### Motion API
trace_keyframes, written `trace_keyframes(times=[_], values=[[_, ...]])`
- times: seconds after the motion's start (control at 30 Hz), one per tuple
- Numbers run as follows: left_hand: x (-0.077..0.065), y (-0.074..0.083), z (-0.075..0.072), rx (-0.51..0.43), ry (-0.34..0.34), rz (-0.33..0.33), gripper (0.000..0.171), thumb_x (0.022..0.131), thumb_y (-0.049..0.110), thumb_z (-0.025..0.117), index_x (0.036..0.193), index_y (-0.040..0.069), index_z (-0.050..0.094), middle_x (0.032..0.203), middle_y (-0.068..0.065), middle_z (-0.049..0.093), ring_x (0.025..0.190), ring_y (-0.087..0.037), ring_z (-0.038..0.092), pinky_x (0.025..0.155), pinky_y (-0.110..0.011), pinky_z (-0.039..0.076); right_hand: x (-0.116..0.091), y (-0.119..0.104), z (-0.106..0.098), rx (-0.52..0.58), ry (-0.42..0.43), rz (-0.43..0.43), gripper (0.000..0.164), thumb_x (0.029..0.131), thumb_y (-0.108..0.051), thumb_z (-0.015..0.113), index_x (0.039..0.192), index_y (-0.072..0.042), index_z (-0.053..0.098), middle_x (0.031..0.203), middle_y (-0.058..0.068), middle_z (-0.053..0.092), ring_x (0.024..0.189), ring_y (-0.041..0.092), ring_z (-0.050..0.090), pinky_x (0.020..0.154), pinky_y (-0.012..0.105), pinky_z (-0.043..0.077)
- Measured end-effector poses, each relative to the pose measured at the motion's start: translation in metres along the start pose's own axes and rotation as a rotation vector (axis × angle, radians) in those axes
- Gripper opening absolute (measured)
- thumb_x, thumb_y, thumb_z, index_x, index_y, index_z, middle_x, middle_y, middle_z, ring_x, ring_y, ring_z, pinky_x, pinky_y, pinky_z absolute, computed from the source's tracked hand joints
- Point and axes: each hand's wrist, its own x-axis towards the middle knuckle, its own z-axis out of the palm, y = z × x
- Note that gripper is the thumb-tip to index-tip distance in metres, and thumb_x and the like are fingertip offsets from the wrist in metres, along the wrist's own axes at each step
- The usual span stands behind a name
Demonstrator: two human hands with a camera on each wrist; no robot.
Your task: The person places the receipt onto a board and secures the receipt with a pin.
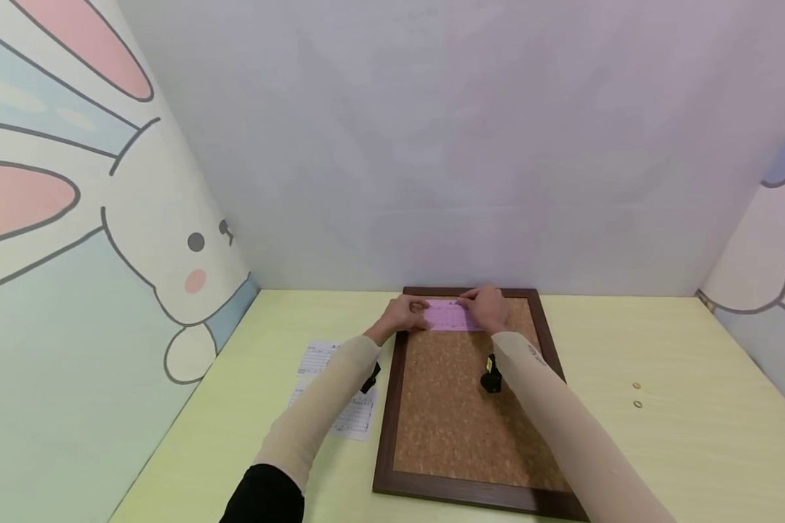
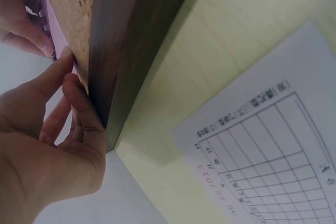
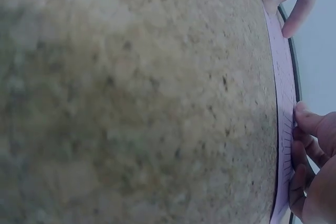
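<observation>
A pink printed paper slip (image 1: 450, 317) lies across the top of a cork board (image 1: 448, 421) in a brown wooden frame (image 1: 387, 436). At the slip's left end, my left hand (image 1: 402, 314) holds it with bent thumb and finger, tips set apart. My right hand (image 1: 488, 308) covers the right end, its curled fingertips at the upper edge. In the right wrist view the slip (image 3: 284, 98) runs between both hands. The left wrist view has my left hand (image 2: 63, 140) close beside the frame; whether a small fastener sits under the right fingertips cannot be made out.
White printed forms (image 1: 356, 418) lie left of the board, partly under my left forearm. Two small round rings or discs (image 1: 637, 404) rest on the pale yellow table (image 1: 687, 349) to the right. A grey wall (image 1: 471, 181) rises behind the board.
</observation>
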Motion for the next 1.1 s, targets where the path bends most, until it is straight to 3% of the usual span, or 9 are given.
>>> trace_keyframes(times=[0.2,0.5,0.67,0.83,0.97,1.1], values=[[-0.001,-0.003,0.001,-0.017,-0.012,0.005,0.044,0.086,0.011,0.082,0.127,0.005,0.069,0.092,-0.005,0.061,0.065,-0.009,0.053,0.057,-0.018,0.046,-0.004,0.000,-0.002,-0.052,-0.031,-0.057,0.026,0.099,-0.029,0.067,0.113,-0.011,0.079,0.117,0.013,0.076,0.086,0.020,0.062,0.067,0.033,0.048],[-0.002,-0.004,0.001,-0.010,-0.009,0.006,0.045,0.085,0.012,0.082,0.128,0.006,0.069,0.098,-0.009,0.065,0.065,-0.010,0.054,0.057,-0.019,0.047,-0.007,-0.004,-0.002,-0.146,-0.049,-0.093,0.024,0.100,-0.028,0.066,0.111,-0.013,0.080,0.115,0.011,0.077,0.083,0.017,0.063,0.060,0.030,0.047],[-0.003,-0.002,0.000,-0.004,-0.029,0.018,0.045,0.086,0.011,0.081,0.129,0.005,0.068,0.094,-0.008,0.063,0.065,-0.010,0.053,0.057,-0.019,0.047,-0.008,-0.006,-0.003,-0.278,-0.047,-0.231,0.020,0.100,-0.018,0.065,0.109,-0.008,0.080,0.104,0.011,0.078,0.074,0.016,0.057,0.062,0.031,0.048],[-0.002,-0.003,-0.002,0.011,-0.009,0.019,0.046,0.085,0.011,0.082,0.128,0.005,0.069,0.094,-0.008,0.063,0.065,-0.010,0.055,0.058,-0.019,0.049,-0.007,-0.010,-0.003,-0.430,-0.034,-0.371,0.022,0.099,-0.009,0.059,0.095,-0.001,0.079,0.089,0.011,0.073,0.072,0.019,0.058,0.065,0.038,0.054],[-0.001,-0.005,-0.002,0.009,-0.006,0.005,0.045,0.085,0.012,0.083,0.127,0.006,0.069,0.094,-0.008,0.062,0.066,-0.010,0.056,0.058,-0.019,0.049,-0.009,-0.012,-0.002,-0.550,-0.060,-0.443,0.020,0.098,-0.008,0.058,0.093,0.001,0.075,0.095,0.013,0.072,0.081,0.025,0.067,0.074,0.045,0.060],[-0.001,-0.009,0.001,-0.013,-0.025,-0.011,0.044,0.085,0.013,0.083,0.127,0.007,0.070,0.098,-0.008,0.064,0.069,-0.010,0.057,0.060,-0.020,0.050,-0.012,-0.011,0.001,-0.639,-0.109,-0.470,0.019,0.100,-0.010,0.058,0.098,0.000,0.075,0.100,0.013,0.070,0.080,0.022,0.065,0.077,0.044,0.060]])
